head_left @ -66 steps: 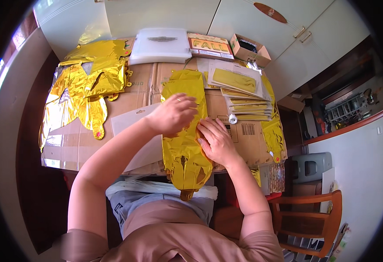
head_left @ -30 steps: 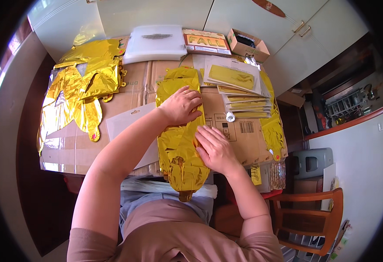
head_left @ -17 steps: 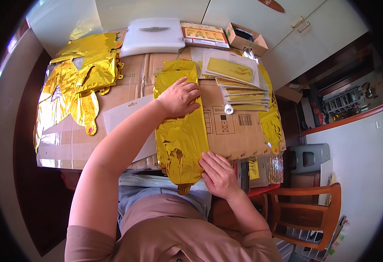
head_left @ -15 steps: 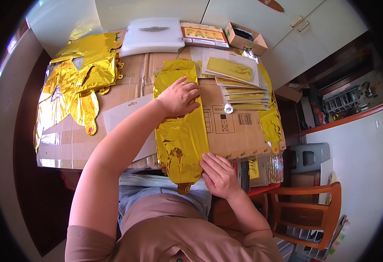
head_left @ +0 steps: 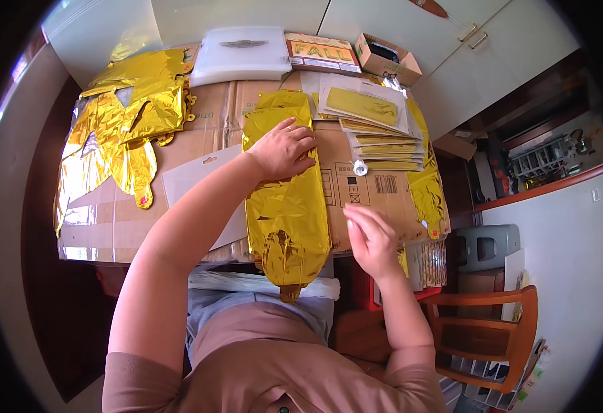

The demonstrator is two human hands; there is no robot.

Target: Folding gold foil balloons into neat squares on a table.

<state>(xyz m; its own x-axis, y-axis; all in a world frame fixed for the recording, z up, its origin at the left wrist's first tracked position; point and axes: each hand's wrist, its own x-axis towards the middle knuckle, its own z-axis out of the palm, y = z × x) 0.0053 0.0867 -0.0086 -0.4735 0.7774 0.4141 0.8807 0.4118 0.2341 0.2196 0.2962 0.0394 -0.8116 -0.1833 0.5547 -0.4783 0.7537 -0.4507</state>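
A long folded gold foil balloon [head_left: 289,220] lies down the middle of the cardboard-covered table, its narrow lower end hanging over the near edge. My left hand [head_left: 282,149] rests on its upper half, fingers laid out over the foil and pressing it down. To the right of the foil, my right hand [head_left: 372,237] is raised off it, fingers loosely bent, thumb apart, with nothing seen in it. Under the left side of the foil and my left forearm sits a white card sheet [head_left: 202,177] with a hanging hole.
Crumpled gold foil balloons [head_left: 133,113] cover the left side. Behind are a stack of clear bags [head_left: 239,58], a printed flat box [head_left: 322,51] and a small open carton [head_left: 387,58]. Packed foil balloons [head_left: 384,141] pile up at right, beside a white roll [head_left: 360,168]. A wooden chair [head_left: 484,337] stands near right.
My right hand has lifted off the foil's lower right edge and moved up and to the right. My left hand stays on the foil, which lies nearly as before.
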